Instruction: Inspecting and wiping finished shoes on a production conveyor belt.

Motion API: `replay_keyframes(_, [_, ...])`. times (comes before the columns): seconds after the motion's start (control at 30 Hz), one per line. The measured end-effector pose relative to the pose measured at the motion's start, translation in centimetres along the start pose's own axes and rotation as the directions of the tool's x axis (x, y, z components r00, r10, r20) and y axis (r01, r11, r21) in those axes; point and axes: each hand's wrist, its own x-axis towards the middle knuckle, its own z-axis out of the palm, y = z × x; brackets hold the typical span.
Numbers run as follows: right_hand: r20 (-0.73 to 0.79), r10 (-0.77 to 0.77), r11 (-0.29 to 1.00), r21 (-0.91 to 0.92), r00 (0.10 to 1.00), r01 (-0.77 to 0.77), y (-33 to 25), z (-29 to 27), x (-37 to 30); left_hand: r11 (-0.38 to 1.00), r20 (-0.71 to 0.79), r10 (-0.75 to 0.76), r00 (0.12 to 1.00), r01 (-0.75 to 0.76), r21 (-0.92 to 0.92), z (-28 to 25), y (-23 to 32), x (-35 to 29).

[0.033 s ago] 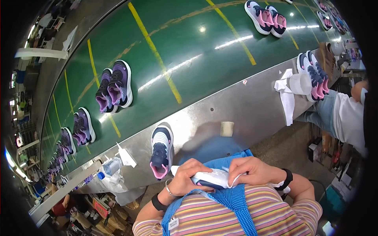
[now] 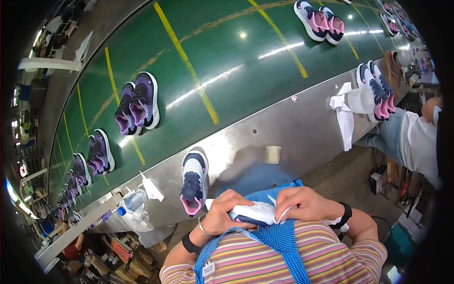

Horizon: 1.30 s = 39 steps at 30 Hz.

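Close against my apron, my left hand point(image 2: 223, 211) is wrapped round a sneaker point(image 2: 253, 214) that lies on its side. Its white sole faces up, and a dark blue upper shows below. My right hand point(image 2: 297, 204) is closed at the shoe's right end, pinching a thin white piece that looks like cloth point(image 2: 282, 215). Part of that piece is hidden by the fingers. A single white and navy sneaker with pink lining point(image 2: 193, 182) stands upright on the metal ledge, just beyond my left hand.
Beyond the metal ledge point(image 2: 231, 146) runs a green conveyor point(image 2: 227, 66) carrying pairs of sneakers point(image 2: 137, 104). A beige block point(image 2: 273, 155) lies on the ledge. Water bottle point(image 2: 135, 200) at left; white cloth point(image 2: 344, 116), plastic cup point(image 2: 360, 101), another pair point(image 2: 378, 92) and a person point(image 2: 411, 142) at right.
My right fingers have shifted slightly at the shoe's end, and a white tip now shows above the sole beside them. My left hand keeps its hold.
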Motion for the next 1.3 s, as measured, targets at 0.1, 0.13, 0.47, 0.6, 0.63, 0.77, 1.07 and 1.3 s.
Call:
replay_keyframes(0.1, [-0.094, -0.009, 1.000, 0.014, 0.995, 0.011, -0.7, 0.2, 1.0, 1.000, -0.009, 0.008, 1.000, -0.008, -0.003, -0.3, -0.4, -0.1])
replay_keyframes(0.13, [-0.102, -0.013, 1.000, 0.026, 0.995, 0.016, -0.9, 0.3, 1.5, 1.000, -0.016, 0.013, 1.000, -0.013, -0.009, -0.4, -0.4, 0.0])
replay_keyframes(0.47, [0.020, -0.001, 0.999, -0.052, 1.000, 0.003, -0.8, 1.7, 3.4, 0.997, 0.012, 0.002, 1.000, -0.001, -0.083, -1.1, -0.7, -0.1])
replay_keyframes(0.6, [-0.037, -0.018, 0.984, -0.176, 0.999, 0.011, 1.5, 1.4, 2.2, 0.885, -0.179, -0.123, 0.976, 0.027, -0.464, -3.0, -2.9, -1.5])
replay_keyframes(0.63, [-0.205, -0.059, 0.993, -0.116, 0.977, 0.036, 1.5, 1.1, 2.4, 0.865, -0.209, -0.131, 0.969, 0.008, -0.502, -3.2, -3.2, -1.2])
replay_keyframes(0.77, [-0.406, -0.186, 0.980, -0.013, 0.895, 0.198, -0.8, 0.1, 5.7, 0.755, -0.165, -0.304, 0.938, 0.132, -0.642, -3.4, -4.4, -0.8])
replay_keyframes(1.07, [-0.262, -0.205, 0.978, -0.031, 0.943, 0.204, 0.5, 3.1, 9.6, 0.677, -0.190, -0.350, 0.917, 0.108, -0.728, -2.9, -6.4, -1.3])
replay_keyframes(1.3, [-0.726, -0.170, 0.975, -0.220, 0.667, 0.009, 6.3, -0.9, 5.3, 0.327, -0.077, -0.740, 0.669, 0.258, -0.909, -2.9, -8.0, 3.1])
